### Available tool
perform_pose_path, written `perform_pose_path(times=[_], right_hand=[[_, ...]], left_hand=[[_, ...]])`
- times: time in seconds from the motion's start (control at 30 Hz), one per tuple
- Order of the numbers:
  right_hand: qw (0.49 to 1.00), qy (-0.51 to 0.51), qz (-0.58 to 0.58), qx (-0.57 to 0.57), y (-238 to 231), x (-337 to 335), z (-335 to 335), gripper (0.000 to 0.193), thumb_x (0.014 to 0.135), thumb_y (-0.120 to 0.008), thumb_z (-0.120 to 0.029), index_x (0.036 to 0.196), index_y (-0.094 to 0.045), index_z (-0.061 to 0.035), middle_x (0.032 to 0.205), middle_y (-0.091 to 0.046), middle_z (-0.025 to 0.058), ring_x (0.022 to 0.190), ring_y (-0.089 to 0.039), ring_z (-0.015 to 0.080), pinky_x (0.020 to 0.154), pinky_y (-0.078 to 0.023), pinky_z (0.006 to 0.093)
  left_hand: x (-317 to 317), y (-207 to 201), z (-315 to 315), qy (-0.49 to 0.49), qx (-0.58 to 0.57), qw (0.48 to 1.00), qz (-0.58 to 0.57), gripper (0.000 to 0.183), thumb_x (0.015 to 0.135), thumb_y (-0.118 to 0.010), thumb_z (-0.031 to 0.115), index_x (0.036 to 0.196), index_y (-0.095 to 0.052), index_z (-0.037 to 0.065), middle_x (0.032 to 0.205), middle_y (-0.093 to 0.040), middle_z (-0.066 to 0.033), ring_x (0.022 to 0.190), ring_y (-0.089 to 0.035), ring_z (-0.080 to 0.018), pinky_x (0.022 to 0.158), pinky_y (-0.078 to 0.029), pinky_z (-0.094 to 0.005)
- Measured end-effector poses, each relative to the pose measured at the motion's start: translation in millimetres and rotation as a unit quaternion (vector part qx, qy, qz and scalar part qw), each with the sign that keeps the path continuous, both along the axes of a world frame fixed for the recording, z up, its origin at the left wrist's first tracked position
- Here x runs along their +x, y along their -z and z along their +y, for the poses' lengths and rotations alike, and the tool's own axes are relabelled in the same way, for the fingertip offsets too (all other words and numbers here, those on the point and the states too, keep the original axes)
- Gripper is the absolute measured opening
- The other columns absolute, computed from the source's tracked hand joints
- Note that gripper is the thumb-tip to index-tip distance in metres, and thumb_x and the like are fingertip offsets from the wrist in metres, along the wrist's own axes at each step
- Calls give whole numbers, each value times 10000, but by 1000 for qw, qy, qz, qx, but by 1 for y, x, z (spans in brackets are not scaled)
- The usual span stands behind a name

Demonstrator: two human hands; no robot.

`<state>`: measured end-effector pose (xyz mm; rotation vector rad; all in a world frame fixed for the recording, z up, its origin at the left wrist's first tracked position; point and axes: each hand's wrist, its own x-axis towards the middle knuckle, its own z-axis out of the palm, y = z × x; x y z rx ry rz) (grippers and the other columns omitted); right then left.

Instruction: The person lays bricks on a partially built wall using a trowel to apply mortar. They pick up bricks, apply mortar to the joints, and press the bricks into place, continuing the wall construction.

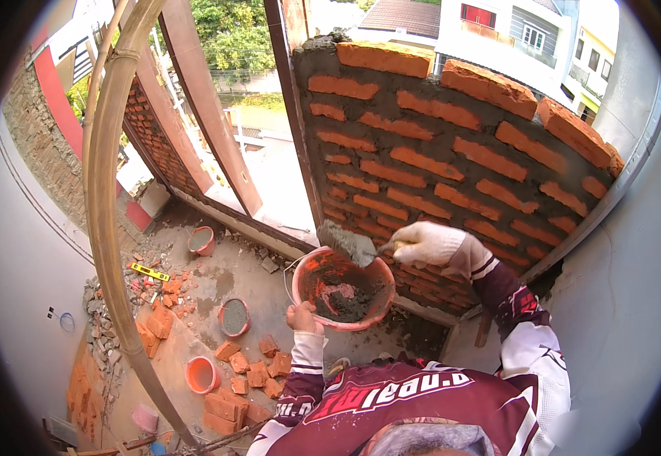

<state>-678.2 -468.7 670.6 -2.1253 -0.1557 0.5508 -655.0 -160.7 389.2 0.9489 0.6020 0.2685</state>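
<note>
In front of me my left hand [304, 318] is closed on the rim of an orange-red bucket [382, 308], tilted so that its inside shows. Grey mortar [351, 305] lies in the bottom, and more is smeared over its inner wall. Wearing a white knit glove, my right hand [425, 245] grips the handle of a trowel [363, 253] above the bucket's far rim. Wet mortar coats the blade. Beyond the bucket rises a brick wall [421, 152] with thick grey joints; its top course of bricks is laid flat along the edge.
A bamboo pole [106, 190] curves down my left side. On the floor below are small buckets [202, 375], broken bricks [224, 410], rubble and a yellow spirit level [149, 271]. A dark wooden frame [296, 114] borders the wall's left edge. A grey wall [619, 304] stands to the right.
</note>
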Motion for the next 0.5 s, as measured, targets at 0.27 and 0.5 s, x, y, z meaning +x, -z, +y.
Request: perform_pose_path(times=[0.27, 0.5], right_hand=[[889, 222, -355, -185, -246, 26, -74, 298, 1019, -593, -226, 1177, -701, 2, 762, -594, -8, 593, -517, 59, 501, -426, 225], [737, 241, -478, -413, -313, 38, -82, 377, 892, -659, -297, 1139, -782, -41, 862, -745, 92, 777, -662, 193, 705, -530, 378]], left_hand=[[-40, 54, 70, -3, 10, 998, 64, 284, 618, -574, -103, 778, -410, 66, 799, -503, -28, 684, -505, -171, 679, -449, -303], [-47, 76, 97, -59, 57, 993, 81, 230, 611, -567, -94, 752, -442, 40, 802, -496, -45, 689, -489, -195, 673, -441, -341]])
